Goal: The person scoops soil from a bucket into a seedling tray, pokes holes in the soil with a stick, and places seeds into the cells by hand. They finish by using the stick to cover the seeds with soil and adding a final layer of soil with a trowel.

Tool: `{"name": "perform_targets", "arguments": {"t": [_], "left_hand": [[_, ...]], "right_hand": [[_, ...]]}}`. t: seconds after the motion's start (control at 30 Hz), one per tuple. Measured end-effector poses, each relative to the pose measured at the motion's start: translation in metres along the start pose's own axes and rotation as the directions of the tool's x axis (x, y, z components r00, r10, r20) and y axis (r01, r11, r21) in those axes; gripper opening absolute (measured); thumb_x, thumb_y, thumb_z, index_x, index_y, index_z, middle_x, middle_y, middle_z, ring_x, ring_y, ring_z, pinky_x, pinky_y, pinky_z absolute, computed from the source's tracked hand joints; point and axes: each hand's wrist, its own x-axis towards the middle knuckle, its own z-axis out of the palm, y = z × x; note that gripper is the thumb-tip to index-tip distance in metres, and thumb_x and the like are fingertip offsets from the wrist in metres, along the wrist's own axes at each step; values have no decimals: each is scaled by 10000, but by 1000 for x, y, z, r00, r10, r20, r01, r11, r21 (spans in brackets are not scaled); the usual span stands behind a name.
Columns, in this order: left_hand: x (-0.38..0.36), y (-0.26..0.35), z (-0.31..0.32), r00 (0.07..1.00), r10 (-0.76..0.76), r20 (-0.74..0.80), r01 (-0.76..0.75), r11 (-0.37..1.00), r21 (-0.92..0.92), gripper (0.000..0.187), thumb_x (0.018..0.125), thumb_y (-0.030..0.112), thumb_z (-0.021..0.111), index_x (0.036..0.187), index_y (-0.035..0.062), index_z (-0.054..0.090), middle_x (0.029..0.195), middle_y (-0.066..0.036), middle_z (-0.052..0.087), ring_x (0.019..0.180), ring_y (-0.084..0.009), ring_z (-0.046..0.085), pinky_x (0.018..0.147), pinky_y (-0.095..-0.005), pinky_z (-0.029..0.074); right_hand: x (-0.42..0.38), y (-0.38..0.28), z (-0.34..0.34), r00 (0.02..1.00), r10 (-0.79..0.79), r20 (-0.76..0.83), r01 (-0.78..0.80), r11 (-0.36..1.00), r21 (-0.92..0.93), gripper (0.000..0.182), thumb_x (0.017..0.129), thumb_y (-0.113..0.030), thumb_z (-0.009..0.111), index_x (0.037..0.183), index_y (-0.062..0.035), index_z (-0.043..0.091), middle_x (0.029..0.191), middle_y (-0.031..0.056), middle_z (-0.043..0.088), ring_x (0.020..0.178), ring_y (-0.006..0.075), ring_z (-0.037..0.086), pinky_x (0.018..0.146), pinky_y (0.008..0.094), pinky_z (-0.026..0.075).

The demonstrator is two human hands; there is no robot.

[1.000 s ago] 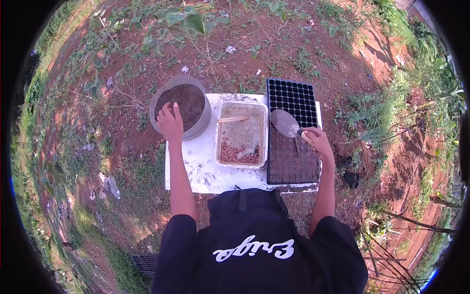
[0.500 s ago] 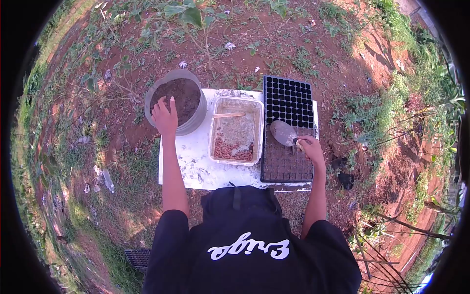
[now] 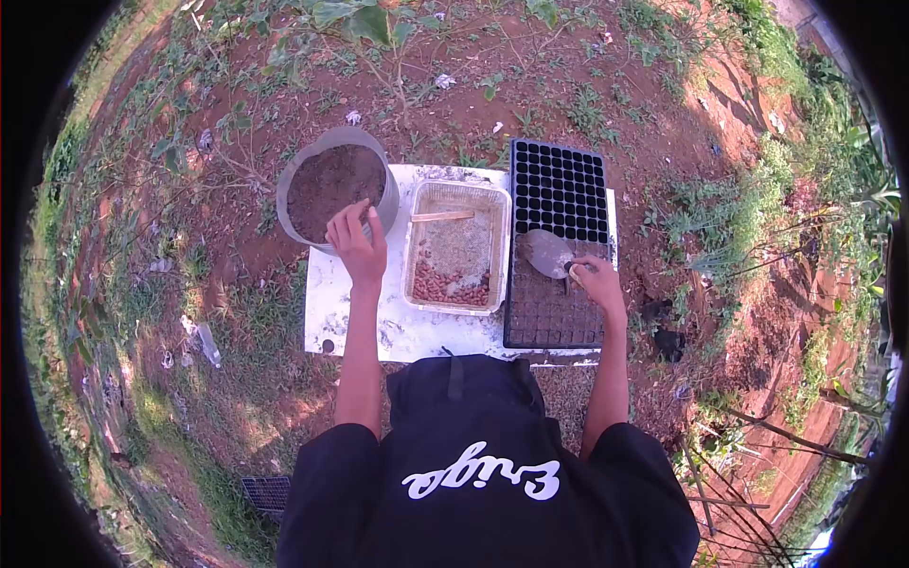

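My right hand [image 3: 595,276] is closed on the handle of a garden trowel [image 3: 547,254], whose soil-dusted blade lies over the middle of a black seedling tray [image 3: 556,317]. The near cells of that tray are filled with dark soil, while the far cells show bare black. Over the near right rim of a round bucket [image 3: 381,156] hangs my left hand [image 3: 358,244], fingers apart and holding nothing. Dark soil [image 3: 331,189] fills much of the bucket. Between the hands stands a rectangular foil tray [image 3: 411,270] with reddish seeds [image 3: 445,287] and a wooden stick [image 3: 443,217] in it.
A white board [image 3: 365,327] bears the containers. Around it lie reddish ground, weeds and bits of litter, with a plastic bottle [image 3: 208,346] at the left. Another dark cell tray [image 3: 267,493] rests on the ground at lower left. Dry branches [image 3: 739,502] stick up at lower right.
My left hand has moved from over the soil toward me and to the right, to the bucket's near edge. The trowel has shifted slightly to the left and away from me.
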Motion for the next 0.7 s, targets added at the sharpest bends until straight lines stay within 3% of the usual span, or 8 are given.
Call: {"name": "perform_targets", "arguments": {"t": [0.1,0.23,0.37,0.47,0.5,0.57,0.6,0.7], "left_hand": [[-40,48,8,966,24,259,22,985,-171,217,930,186,626,1124,89,647,1069,-93,603,1075,-285,539,929,-435,382],[-88,85,18,808,179,561,23,942,-334,276,912,233,648,1161,114,638,1151,-88,570,1099,-283,529,954,-450,379],[-131,105,23,699,336,632,-44,901,-431,324,917,264,644,1214,134,627,1250,-103,544,1185,-293,506,1022,-445,362],[-147,112,21,447,566,693,-154,811,-564,376,930,307,626,1270,148,601,1424,-97,476,1376,-283,401,1127,-467,302],[-152,113,20,447,565,694,-153,812,-563,376,930,307,626,1270,148,601,1424,-97,476,1376,-283,401,1127,-467,302],[-161,113,20,361,650,669,-241,758,-607,402,928,315,626,1295,153,591,1487,-101,432,1426,-278,353,1165,-472,265],[-166,113,22,339,647,683,-216,760,-613,436,919,336,635,1315,160,582,1551,-100,363,1479,-272,274,1195,-484,218],[-169,109,23,325,629,706,-231,777,-586,468,908,354,645,1330,166,572,1593,-96,298,1507,-264,211,1202,-504,195]], "right_hand": [[2,1,2,1000,-19,-10,20,1000,5,283,855,-234,655,1059,-60,746,682,94,715,637,156,701,636,297,532],[-3,-6,0,998,-52,-47,49,997,-58,275,855,-230,652,1053,-61,742,700,111,719,688,205,729,719,325,552],[-4,-5,2,994,-98,-56,92,991,-99,280,850,-237,657,1048,-57,740,709,123,720,719,227,741,744,343,558],[-7,-9,1,995,-87,-58,81,992,-95,296,845,-242,663,1048,-39,735,750,137,728,716,224,742,754,346,561],[-9,-11,1,994,-91,-60,85,992,-90,297,843,-245,665,1052,-46,735,784,157,730,738,249,742,761,354,561],[-11,-12,2,994,-94,-63,88,993,-82,298,841,-249,666,1055,-53,735,818,177,731,759,274,742,768,361,561],[-13,-12,2,991,-108,-84,98,988,-120,293,841,-252,670,1057,-67,736,857,202,725,795,317,732,778,382,560],[-18,-15,5,977,-170,-130,141,969,-204,280,842,-258,675,1063,-96,737,905,239,712,861,392,706,798,424,555]]}}
